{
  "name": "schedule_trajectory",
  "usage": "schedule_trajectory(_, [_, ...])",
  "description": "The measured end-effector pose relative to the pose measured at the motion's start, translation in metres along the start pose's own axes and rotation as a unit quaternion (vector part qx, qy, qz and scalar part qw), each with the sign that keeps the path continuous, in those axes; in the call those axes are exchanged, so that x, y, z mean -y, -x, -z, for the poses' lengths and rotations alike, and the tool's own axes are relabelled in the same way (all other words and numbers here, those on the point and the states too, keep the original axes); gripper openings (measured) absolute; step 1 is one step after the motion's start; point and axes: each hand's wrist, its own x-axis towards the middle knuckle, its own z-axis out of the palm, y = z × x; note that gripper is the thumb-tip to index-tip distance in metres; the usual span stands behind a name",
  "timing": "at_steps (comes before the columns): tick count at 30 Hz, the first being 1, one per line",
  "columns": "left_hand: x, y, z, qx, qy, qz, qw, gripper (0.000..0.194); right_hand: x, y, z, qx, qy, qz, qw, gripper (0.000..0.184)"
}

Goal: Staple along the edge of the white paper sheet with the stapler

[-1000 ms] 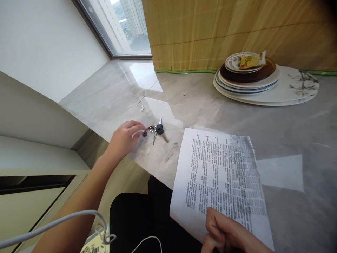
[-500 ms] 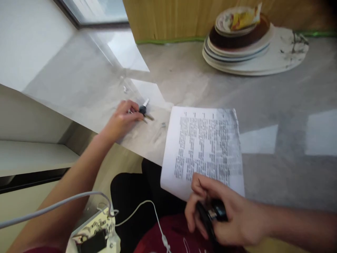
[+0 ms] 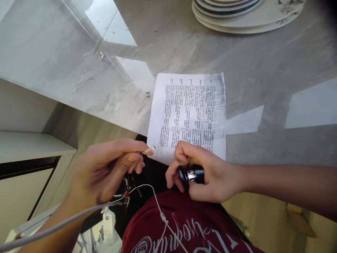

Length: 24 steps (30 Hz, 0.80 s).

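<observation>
My left hand (image 3: 113, 168) is closed, raised in front of the counter edge. It pinches a bunch of keys (image 3: 147, 151); one thin metal tip sticks out past the index finger, and darker parts dangle under the palm. My right hand (image 3: 205, 172) is wrapped round a black stapler (image 3: 191, 174) with a shiny metal part, mostly hidden by the fingers. Just beyond both hands lies a printed sheet of paper (image 3: 181, 112), its near edge overhanging the counter. Rows of staples cover the sheet's right side.
On the grey marbled counter (image 3: 263, 80) are a small metal piece (image 3: 147, 94) and other bits (image 3: 102, 55). Stacked plates (image 3: 237, 23) stand at the back. A white cable (image 3: 152, 191) runs across my lap, and a thicker grey cord (image 3: 63, 219) crosses my left forearm.
My left hand has lifted the keys off the counter and brought them back toward my right hand. The view has tipped downward. My right hand still grips the stapler.
</observation>
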Motion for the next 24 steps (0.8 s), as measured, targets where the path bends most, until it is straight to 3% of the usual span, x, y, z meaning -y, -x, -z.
schedule_trajectory(1, [-0.004, 0.006, -0.001, 0.059, -0.022, 0.016, 0.998, 0.020, -0.001, 0.000, 0.000, 0.004, 0.026, 0.013, 1.000, 0.052])
schedule_trajectory(4, [-0.011, 0.013, -0.002, 0.151, -0.091, 0.022, 0.984, 0.026, -0.004, 0.002, -0.002, 0.012, 0.073, 0.042, 0.996, 0.050])
schedule_trajectory(7, [-0.017, 0.009, -0.004, 0.176, -0.127, 0.013, 0.976, 0.022, -0.006, 0.003, -0.004, 0.021, 0.085, 0.049, 0.995, 0.047])
schedule_trajectory(10, [-0.024, -0.004, -0.003, 0.209, -0.137, -0.043, 0.967, 0.015, -0.008, 0.004, -0.006, 0.026, 0.078, 0.048, 0.995, 0.047])
schedule_trajectory(13, [-0.030, -0.022, 0.001, 0.258, -0.117, -0.098, 0.954, 0.024, -0.009, 0.004, -0.005, 0.028, 0.070, 0.037, 0.996, 0.046])
schedule_trajectory(17, [-0.033, -0.041, -0.003, 0.318, -0.076, -0.100, 0.940, 0.034, -0.006, 0.003, -0.005, 0.038, 0.053, 0.025, 0.998, 0.042])
schedule_trajectory(24, [-0.027, -0.044, -0.014, 0.321, -0.103, -0.159, 0.928, 0.046, -0.005, 0.002, -0.005, 0.027, 0.034, 0.024, 0.999, 0.040])
